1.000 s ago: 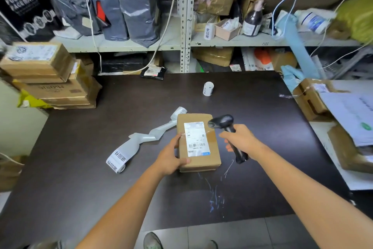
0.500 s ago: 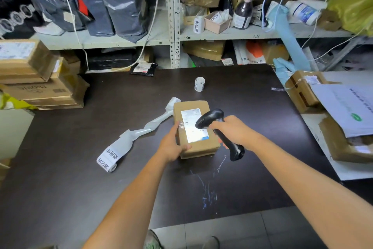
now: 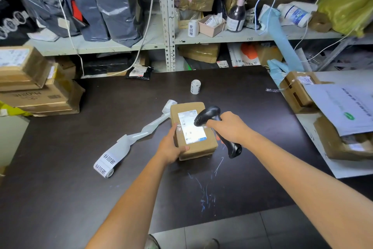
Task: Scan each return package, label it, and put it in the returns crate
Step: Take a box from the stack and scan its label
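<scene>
left hand (image 3: 171,147) and right hand (image 3: 232,130) forward, each in a curled grip

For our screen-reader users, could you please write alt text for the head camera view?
A person's right hand aims a black barcode scanner at the white shipping label on a cardboard package, which the left hand holds on a dark table. A twisted strip of return labels lies to the package's left, with cluttered shelves of parcels behind.

One scanner (image 3: 208,116), one held package (image 3: 198,146)
</scene>
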The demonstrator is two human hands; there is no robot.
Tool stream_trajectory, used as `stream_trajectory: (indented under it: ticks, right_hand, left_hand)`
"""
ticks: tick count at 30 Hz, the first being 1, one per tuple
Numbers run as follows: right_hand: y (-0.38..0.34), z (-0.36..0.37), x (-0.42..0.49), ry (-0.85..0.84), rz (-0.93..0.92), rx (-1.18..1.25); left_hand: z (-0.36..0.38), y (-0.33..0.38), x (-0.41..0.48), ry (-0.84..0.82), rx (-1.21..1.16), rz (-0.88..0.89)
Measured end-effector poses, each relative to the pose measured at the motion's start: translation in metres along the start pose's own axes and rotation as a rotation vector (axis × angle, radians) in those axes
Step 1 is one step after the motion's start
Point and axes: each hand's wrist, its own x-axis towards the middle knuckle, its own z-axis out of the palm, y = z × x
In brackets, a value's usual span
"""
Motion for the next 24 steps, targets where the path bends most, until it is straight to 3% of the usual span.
stream_trajectory:
  ticks: [15, 24]
  right_hand:
    - [0.006, -0.007, -0.004, 0.037, -0.001, 0.011]
    - [0.083, 0.009, 0.023, 0.123, 0.138, 0.296]
  left_hand:
    - [0.0, 0.004, -0.006, -0.006, 0.032, 0.023]
    - [0.0, 0.005, -0.005, -0.008, 0.056, 0.007]
